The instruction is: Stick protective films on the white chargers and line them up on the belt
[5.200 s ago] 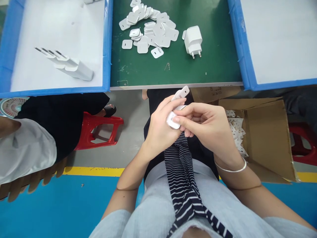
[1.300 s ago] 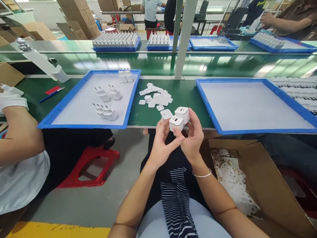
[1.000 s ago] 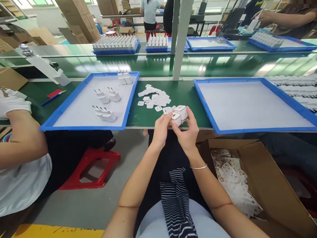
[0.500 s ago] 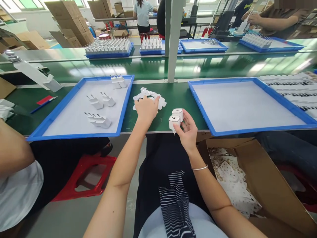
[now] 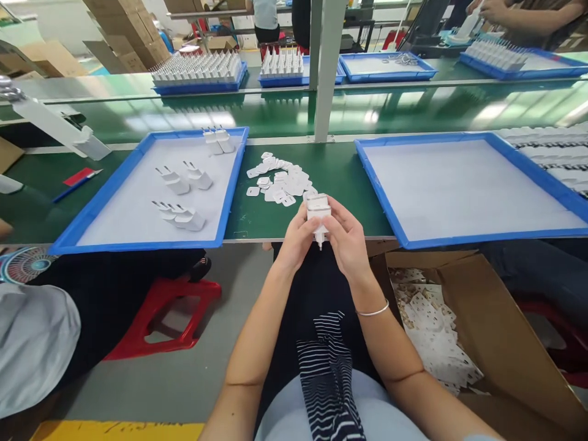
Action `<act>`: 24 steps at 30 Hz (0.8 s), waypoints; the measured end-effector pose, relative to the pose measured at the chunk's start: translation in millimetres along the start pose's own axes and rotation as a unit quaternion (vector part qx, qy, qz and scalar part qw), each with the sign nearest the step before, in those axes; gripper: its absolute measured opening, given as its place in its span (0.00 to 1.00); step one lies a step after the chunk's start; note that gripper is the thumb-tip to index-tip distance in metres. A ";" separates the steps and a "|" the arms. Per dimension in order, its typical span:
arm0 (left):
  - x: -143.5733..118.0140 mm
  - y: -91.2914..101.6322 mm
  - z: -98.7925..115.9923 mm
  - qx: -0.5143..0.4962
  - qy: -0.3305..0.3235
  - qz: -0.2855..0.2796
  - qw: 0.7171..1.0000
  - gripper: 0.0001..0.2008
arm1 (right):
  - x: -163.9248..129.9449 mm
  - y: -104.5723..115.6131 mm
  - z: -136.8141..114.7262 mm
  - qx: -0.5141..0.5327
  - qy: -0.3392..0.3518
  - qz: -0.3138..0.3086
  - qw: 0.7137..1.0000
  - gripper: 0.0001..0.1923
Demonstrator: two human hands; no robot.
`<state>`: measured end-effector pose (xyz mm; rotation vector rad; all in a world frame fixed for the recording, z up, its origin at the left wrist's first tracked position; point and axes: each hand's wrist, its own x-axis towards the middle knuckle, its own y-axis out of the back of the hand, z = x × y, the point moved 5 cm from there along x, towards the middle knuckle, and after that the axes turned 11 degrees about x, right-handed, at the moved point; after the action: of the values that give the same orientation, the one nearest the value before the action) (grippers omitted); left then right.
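Both hands, left hand (image 5: 294, 242) and right hand (image 5: 350, 242), grip a white charger (image 5: 318, 211), prongs pointing down.

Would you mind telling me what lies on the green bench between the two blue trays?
In the head view, a pile of small white labels lies between the left tray and the right tray.

green workbench (image 5: 349, 177); grey floor (image 5: 184, 380); red stool (image 5: 160, 318); stacked cartons (image 5: 124, 37); grey post (image 5: 324, 67)

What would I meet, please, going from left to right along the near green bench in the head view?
Red card → left blue tray with white plugs → pile of white labels → white charger held in both hands → right blue tray.
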<state>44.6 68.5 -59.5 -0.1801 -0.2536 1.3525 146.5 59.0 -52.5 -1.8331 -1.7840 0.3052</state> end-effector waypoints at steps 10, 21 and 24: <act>-8.4 -14.1 16.0 -0.063 -0.028 0.128 0.989 0.22 | -24.6 -1.2 -5.3 -0.109 0.201 0.127 0.965 0.14; -12.4 -4.9 22.1 -0.035 -0.030 0.101 0.994 0.22 | -34.6 2.7 -30.8 -0.119 0.210 0.040 0.970 0.09; -19.9 2.4 23.0 -0.023 0.016 0.083 0.996 0.20 | -27.5 11.2 -41.0 -0.129 0.173 -0.012 0.976 0.09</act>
<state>32.0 49.1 -39.6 -0.2664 -0.2465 1.5084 175.1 23.3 -30.9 -1.8956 -1.6555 -0.2555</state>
